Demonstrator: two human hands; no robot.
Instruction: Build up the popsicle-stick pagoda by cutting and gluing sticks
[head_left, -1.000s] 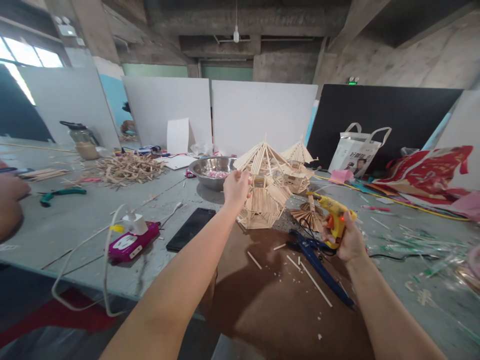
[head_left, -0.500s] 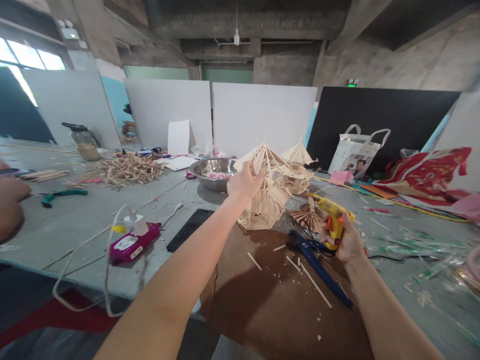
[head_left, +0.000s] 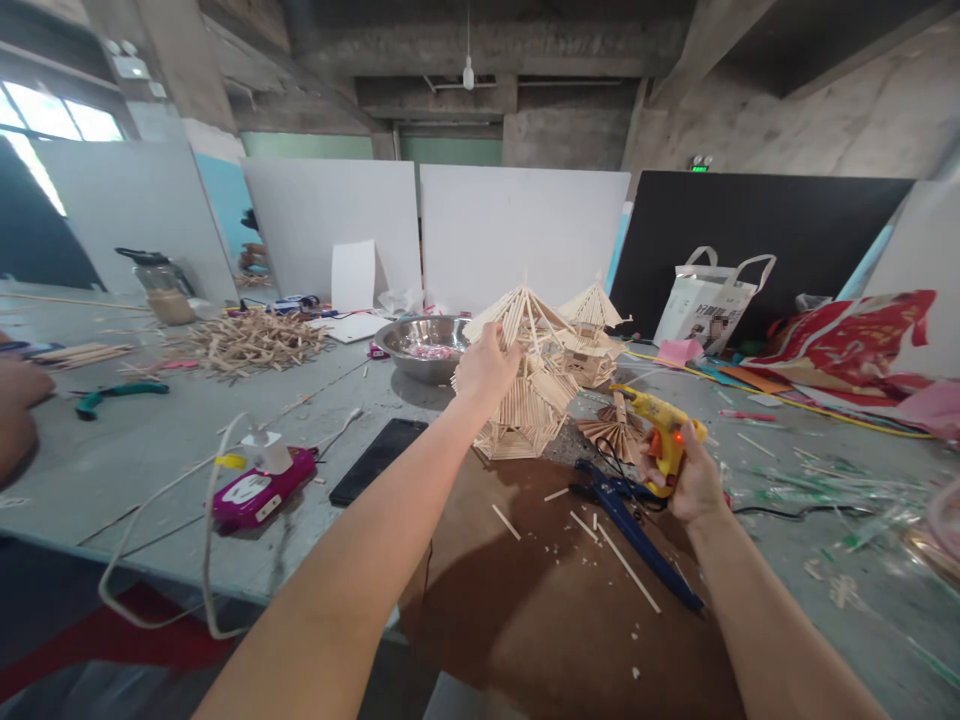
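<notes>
My left hand point(head_left: 487, 368) reaches forward to a pavilion model point(head_left: 521, 410) built of thin wooden sticks. Its fingers are closed at the model's pointed roof, and the fingertips are partly hidden. In my right hand point(head_left: 697, 482) is a yellow hot glue gun point(head_left: 664, 430) with a small red light, its nozzle toward the models. Behind the first model stands a second stick pavilion point(head_left: 592, 345). A fan-shaped folded brown piece point(head_left: 616, 432) lies beside the nozzle. Blue-handled cutters point(head_left: 637, 545) rest on the brown board point(head_left: 540, 610) below the glue gun.
A metal bowl point(head_left: 424, 365), a pile of sticks point(head_left: 259, 342), a phone point(head_left: 375, 462) and a purple power strip point(head_left: 262, 488) with a white cable are on the left. Another person's hand point(head_left: 19, 400) shows at the far left. A white bag point(head_left: 705, 305) stands back right.
The whole view has shifted slightly. Both hands keep nearly the same places, the left at the model's roof and the right round the glue gun.
</notes>
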